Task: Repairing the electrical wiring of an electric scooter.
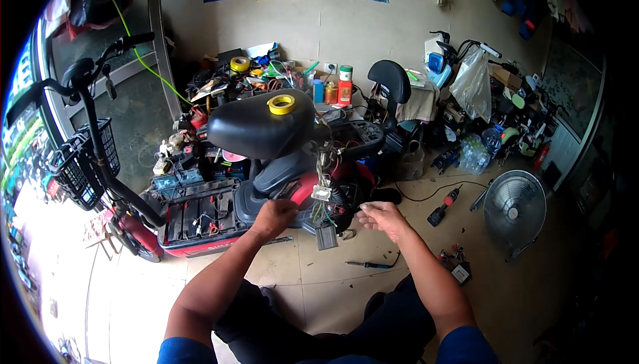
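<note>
A red and black electric scooter (pixel 307 191) stands side-on before me, its rear wiring exposed. From it hangs a bundle of loose wires (pixel 325 169) with a whitish connector (pixel 321 193). Lower down, a grey finned box (pixel 326 236) dangles between my hands. My left hand (pixel 276 217) is closed beside the scooter's body, left of the wires; its fingertips are too small to show what they hold. To the right of the wires, my right hand (pixel 383 219) has thumb and forefinger pinched together, the contents unclear. On the black seat (pixel 259 127) lies a yellow tape roll (pixel 281 104).
A soldering iron (pixel 369 265) and a cordless drill (pixel 444 207) lie on the tiled floor. At right stands a metal fan (pixel 514 207). Batteries (pixel 200 221) fill the scooter's footboard. Behind, a cluttered bench (pixel 266 74) holds tools, tape and bottles (pixel 344 87).
</note>
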### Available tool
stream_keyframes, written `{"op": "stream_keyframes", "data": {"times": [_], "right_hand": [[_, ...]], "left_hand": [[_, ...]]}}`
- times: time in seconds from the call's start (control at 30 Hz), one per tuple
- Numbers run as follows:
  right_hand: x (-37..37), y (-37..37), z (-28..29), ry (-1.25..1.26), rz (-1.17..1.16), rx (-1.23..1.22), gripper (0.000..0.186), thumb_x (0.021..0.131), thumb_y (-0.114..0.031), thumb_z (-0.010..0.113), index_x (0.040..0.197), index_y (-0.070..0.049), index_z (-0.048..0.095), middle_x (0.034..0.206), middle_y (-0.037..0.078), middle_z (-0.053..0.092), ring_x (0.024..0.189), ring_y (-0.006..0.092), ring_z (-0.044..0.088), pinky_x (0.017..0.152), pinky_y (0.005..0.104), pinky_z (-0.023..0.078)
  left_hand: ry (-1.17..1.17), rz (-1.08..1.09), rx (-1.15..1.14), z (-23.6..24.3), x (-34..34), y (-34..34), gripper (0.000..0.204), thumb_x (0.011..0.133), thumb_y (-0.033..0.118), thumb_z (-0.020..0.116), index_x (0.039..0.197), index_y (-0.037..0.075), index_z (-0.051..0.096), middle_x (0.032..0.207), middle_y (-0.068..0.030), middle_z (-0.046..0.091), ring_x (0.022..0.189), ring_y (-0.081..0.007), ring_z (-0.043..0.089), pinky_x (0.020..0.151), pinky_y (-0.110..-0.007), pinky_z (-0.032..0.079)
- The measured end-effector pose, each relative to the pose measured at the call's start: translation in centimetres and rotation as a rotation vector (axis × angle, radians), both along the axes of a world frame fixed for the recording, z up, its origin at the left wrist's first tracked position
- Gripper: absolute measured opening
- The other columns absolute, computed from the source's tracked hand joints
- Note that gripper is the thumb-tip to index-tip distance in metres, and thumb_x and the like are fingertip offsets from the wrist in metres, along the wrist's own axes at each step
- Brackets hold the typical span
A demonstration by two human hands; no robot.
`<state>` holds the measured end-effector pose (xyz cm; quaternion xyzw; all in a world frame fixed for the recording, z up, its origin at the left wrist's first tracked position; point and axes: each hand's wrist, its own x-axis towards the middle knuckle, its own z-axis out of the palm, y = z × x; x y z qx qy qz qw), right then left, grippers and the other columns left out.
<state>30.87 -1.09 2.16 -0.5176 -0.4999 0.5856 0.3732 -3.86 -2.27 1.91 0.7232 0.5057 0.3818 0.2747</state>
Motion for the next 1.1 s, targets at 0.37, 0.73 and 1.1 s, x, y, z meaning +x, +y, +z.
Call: {"op": "stream_keyframes", "data": {"times": [0.37,0.73,1.1], "right_hand": [[1.5,-1.8,2.4,0.046,-0.071,0.021,0.038,0.099,-0.027,0.069,0.125,0.000,0.065,0.109,0.011,0.072,0.094,0.0165,0.070,0.080,0.0295,0.056],[4.8,-2.5,11.1,-0.046,-0.025,0.273,0.037,0.100,-0.027,0.068,0.124,0.001,0.067,0.108,0.009,0.073,0.093,0.0138,0.069,0.081,0.0274,0.057],[7.9,0.0,2.5,-0.083,-0.069,0.027,0.030,0.100,-0.020,0.066,0.120,0.001,0.069,0.105,0.011,0.073,0.088,0.0149,0.069,0.075,0.0270,0.056]], "left_hand": [[-0.074,0.017,-0.001,1.7,0.2,-1.5,0.024,0.091,0.018,0.067,0.104,0.000,0.073,0.084,-0.0167,0.072,0.074,-0.0216,0.070,0.073,-0.036,0.055],[0.114,0.066,0.239,3.0,2.4,-2.3,0.026,0.093,0.015,0.066,0.114,0.000,0.072,0.100,-0.0189,0.075,0.089,-0.0303,0.073,0.081,-0.037,0.055],[0.342,0.044,0.450,6.2,5.0,-0.3,0.029,0.087,0.013,0.068,0.113,0.002,0.068,0.113,-0.0181,0.069,0.105,-0.0382,0.065,0.093,-0.043,0.053]]}}
